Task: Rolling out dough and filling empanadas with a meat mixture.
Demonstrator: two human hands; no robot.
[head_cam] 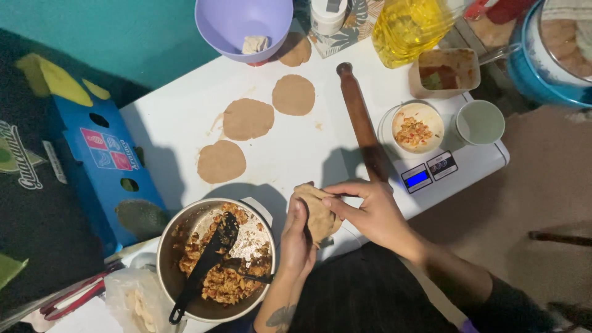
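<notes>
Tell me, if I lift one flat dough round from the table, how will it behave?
The dough round looks thin and soft, so it would probably droop or stretch. The piece in the left hand and right hand is folded, which suggests floppiness. It seems light.

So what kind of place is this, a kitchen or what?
Most likely a home kitchen worktop: flat dough rounds and a rolling pin lie on the white table, beside a pot of cooked filling.

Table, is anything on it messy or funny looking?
A little. Brown smears and crumbs lie on the white table beside the flat dough rounds. The rolling pin lies slanted, its end near the scale.
</notes>
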